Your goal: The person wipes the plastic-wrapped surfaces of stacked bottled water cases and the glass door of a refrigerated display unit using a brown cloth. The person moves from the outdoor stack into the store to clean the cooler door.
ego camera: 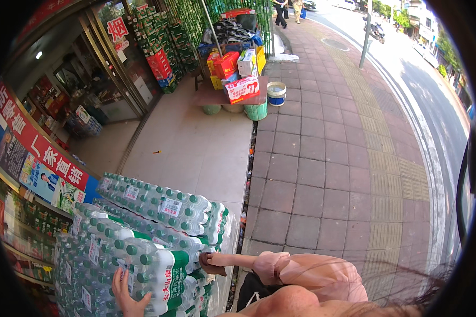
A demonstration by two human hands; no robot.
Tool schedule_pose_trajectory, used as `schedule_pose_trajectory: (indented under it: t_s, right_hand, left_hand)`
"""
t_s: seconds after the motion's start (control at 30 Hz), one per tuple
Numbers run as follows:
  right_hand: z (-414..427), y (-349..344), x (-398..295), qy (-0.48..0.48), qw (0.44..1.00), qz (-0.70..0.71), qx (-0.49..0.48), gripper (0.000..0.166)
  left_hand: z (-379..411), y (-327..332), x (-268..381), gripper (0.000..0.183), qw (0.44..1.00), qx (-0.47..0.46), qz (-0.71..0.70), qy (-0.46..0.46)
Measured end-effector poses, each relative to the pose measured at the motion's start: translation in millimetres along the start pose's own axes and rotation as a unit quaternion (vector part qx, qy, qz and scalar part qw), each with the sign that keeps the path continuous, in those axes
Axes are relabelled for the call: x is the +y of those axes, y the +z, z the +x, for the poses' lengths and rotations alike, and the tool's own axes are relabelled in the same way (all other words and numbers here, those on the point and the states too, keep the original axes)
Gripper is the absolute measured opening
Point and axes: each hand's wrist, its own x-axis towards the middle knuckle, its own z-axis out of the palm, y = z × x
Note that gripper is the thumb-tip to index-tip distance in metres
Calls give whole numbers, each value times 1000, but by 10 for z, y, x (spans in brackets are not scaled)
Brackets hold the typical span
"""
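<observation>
Shrink-wrapped packs of bottled water (170,273) with green caps are stacked at the lower left. My left hand (129,293) lies with fingers spread on the near pack, by its plastic carry strip. A brown cloth (213,264) is bunched in my right hand (218,260), close to the right end of the stack. Another row of water packs (158,202) lies along the stack's far side. Whether the cloth touches the bottles I cannot tell.
Beyond the stack, a low table (263,89) holds drink cartons (242,90), with a paint bucket (276,94) beside it. A shop doorway (123,119) opens at the left. Tiled pavement (309,190) and a road run along the right; people walk far off.
</observation>
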Motion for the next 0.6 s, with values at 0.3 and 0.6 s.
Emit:
schedule_pose_trajectory:
  t_s: [0.3,0.6]
  right_hand:
    - [-1212,-496,-2674,-39,991,-125,4,24]
    - [-984,-445,-4462,-386,890,-121,211,31]
  left_hand:
    - [-467,32,321,64,995,54,-64,-61]
    - [-2573,-525,86,32,915,345,-101,-184]
